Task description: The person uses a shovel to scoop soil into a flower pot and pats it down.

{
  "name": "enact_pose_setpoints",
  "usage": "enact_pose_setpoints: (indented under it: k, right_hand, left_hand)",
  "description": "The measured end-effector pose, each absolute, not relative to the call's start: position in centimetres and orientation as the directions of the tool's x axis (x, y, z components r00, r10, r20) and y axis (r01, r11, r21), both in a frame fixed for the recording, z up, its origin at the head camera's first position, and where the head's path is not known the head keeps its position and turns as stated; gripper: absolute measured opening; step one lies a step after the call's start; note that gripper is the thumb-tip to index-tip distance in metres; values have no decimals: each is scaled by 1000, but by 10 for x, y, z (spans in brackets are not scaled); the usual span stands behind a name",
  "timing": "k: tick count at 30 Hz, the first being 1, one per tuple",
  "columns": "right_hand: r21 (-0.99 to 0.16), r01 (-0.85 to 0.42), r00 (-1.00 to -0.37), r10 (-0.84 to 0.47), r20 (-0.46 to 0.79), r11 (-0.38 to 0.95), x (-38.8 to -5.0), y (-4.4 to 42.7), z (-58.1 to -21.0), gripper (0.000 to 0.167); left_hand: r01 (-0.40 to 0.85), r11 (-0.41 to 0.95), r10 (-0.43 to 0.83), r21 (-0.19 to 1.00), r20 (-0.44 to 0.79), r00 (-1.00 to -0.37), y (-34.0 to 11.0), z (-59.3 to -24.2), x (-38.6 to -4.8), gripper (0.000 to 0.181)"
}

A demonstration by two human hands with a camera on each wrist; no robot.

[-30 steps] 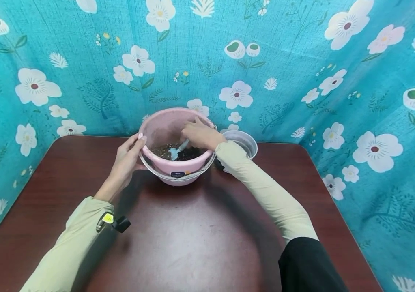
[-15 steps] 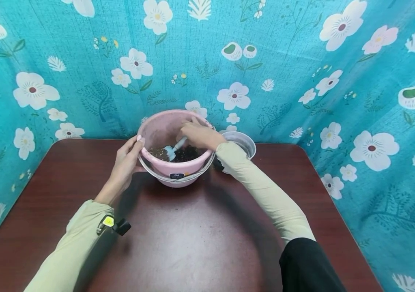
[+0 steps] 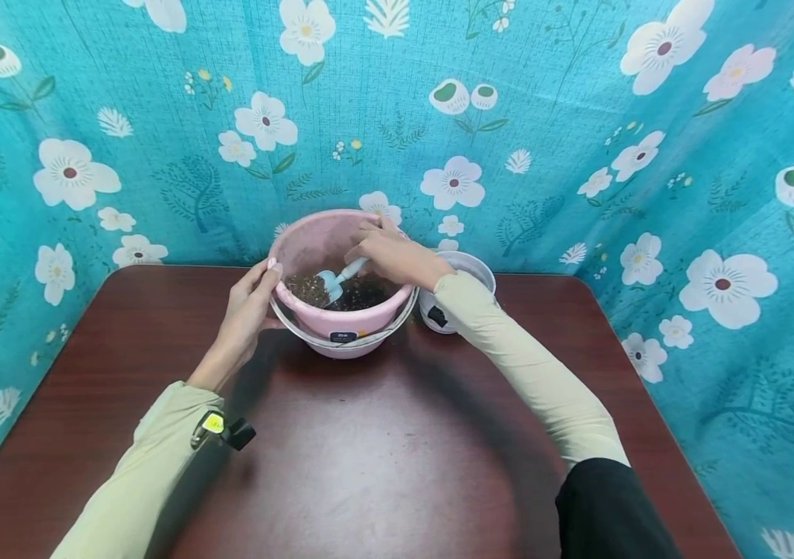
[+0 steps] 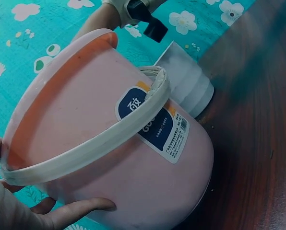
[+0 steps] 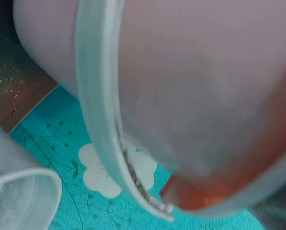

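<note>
A pink bucket (image 3: 330, 317) with a white handle and a dark label stands at the back middle of the table. My left hand (image 3: 243, 307) holds its left rim, the thumb at the rim; in the left wrist view a digit lies along the bucket's outer wall. Inside the bucket is dark soil (image 3: 363, 295), browner at the left. My right hand (image 3: 400, 258) reaches over the right rim and grips the handle of a small light-blue trowel (image 3: 349, 271), whose blade sits in the soil. Part of the trowel's grip is hidden by my fingers.
A whitish-grey pot (image 3: 475, 268) with a black patch stands just right of the bucket, partly behind my right forearm. Both stand on a dark red-brown table (image 3: 369, 450). A turquoise flowered cloth (image 3: 397, 116) hangs close behind.
My right hand has shifted slightly right and up, showing more of the trowel's handle. The blade has moved a little in the soil. My left hand keeps its hold on the rim.
</note>
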State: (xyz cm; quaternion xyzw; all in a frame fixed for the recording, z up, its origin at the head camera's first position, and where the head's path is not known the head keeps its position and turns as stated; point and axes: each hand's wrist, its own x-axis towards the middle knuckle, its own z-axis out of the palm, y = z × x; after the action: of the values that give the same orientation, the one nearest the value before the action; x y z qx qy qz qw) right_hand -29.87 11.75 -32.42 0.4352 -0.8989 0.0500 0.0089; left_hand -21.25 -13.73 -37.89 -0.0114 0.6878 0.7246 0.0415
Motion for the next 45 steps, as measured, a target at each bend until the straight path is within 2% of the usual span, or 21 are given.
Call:
enact_pose_setpoints:
  k: [7,16,22,30,40,45]
  right_hand:
    - [-113,-781,-624,-761,175,614,-299,133,-316,26]
    - [-146,-793,-598,-710,372,591,-299,153,-324,32]
    - [-195,-778,-623,-693,362,597,-297,164,-317,35]
    - [-199,-762,-644,-689,334,616,-294,178,-313,33]
    - [-229,-711,-694,-611,381,665,-290,205,-309,28]
    - [-230,-700,-698,-581,419,676,-292,220,-309,24]
  left_hand:
    - [-60,-47,42,997,-58,-997,-139,-377,-212,61]
    - [-55,-65,51,996,-51,-997,-140,-376,-214,60]
    - [-47,-61,45,997,-45,-998,-140,-375,-214,60]
    - [-69,-51,36,996,-67,-997,-142,-377,-212,61]
    - [-72,-67,39,995,-70,-997,-137,-381,-215,60]
    - [-78,-60,47,995,-75,-996,-137,-381,-214,60]
